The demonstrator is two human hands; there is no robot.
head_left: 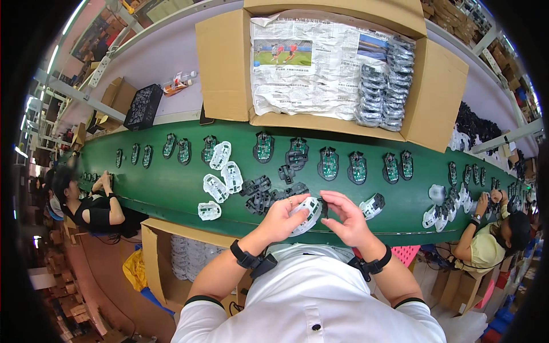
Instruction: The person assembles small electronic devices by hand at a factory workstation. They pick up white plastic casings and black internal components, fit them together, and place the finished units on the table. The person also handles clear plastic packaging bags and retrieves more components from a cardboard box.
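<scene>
My left hand point(281, 219) grips a white translucent mouse shell point(307, 213) over the near edge of the green conveyor belt point(171, 186). My right hand point(345, 214) pinches a small black plastic part point(324, 206) against the shell's right side. Just beyond my hands lies a heap of black plastic parts point(264, 193). Several more white shells point(220, 177) lie loose on the belt to the left. One white shell with a black part point(372, 206) lies to the right of my right hand.
A row of mouse bases with green circuit boards point(329, 163) runs along the belt. A big open cardboard box point(331, 68) with newspaper and stacked black parts stands behind it. A box of white shells point(186, 257) sits at my lower left. Other people work at both ends.
</scene>
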